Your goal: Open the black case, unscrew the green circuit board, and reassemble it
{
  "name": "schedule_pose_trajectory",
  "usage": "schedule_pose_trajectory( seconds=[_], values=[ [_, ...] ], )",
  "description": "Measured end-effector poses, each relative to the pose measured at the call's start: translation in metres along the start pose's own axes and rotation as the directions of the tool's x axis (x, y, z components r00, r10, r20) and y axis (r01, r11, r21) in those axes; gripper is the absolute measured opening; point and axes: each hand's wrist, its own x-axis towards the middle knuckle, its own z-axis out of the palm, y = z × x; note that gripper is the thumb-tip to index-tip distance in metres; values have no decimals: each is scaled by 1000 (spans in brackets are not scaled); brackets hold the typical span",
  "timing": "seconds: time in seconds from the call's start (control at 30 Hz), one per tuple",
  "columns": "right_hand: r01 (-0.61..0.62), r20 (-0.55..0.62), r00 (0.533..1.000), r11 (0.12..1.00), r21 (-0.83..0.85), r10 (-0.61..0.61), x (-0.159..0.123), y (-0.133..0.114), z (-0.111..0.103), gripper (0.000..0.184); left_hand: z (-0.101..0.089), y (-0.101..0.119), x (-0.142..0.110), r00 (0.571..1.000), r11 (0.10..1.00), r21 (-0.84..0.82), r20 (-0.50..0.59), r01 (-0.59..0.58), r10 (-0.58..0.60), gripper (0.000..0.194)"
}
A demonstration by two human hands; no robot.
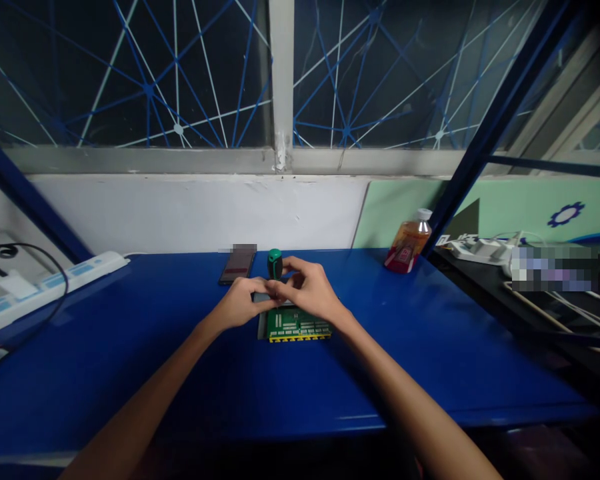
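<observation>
A screwdriver with a green-capped dark handle stands upright over the back of a green circuit board. My right hand is closed around it, the index finger beside the handle and the thumb lower down. From the other side, my left hand reaches in with fingers pinched just below the handle; what lies between them is hidden. The fingertips of both hands meet there, covering the screwdriver's shaft and tip. A yellow connector strip runs along the board's near edge, and the board lies flat on the blue table.
Behind my left hand lies a dark phone. A bottle of reddish drink stands at the back right. At the left is a white power strip with a black cable. White cables and another power strip are beyond the right edge.
</observation>
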Motion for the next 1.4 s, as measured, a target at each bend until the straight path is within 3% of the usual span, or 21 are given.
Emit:
schedule_pose_trajectory(
  seconds=[0.37,0.53,0.73,0.97,1.07,1.13,1.2,1.3,1.4],
  values=[
    [24,-10,1000,990,-140,-25,0,-2,0,26,-1,4,0,999,999,33,47,-25,23,21],
    [12,26,1000,992,-122,-9,-1,-3,0,17,2,4,1,998,998,41,42,-51,49,22],
    [-17,-10,1000,992,-121,16,-1,0,-1,21,6,4,1,998,995,89,-34,-53,56,18],
    [-26,-67,997,999,-41,23,1,1,-4,26,6,8,0,996,990,113,-20,-87,90,19],
    [-38,-247,969,998,-43,26,3,6,-17,32,7,10,-1,991,985,121,-30,-125,130,24],
    [-42,-396,918,995,-94,1,1,15,-33,33,10,12,-2,988,979,132,14,-154,153,27],
    [-78,-473,881,981,-176,-15,-4,29,-54,34,14,14,-3,983,970,167,74,-178,167,30],
    [-172,-462,887,917,-361,-16,-18,58,-82,36,21,17,-5,976,945,253,124,-205,179,43],
    [-265,-356,933,768,-583,51,-31,87,-97,41,28,17,-8,967,918,316,164,-240,196,61]
  ],
)
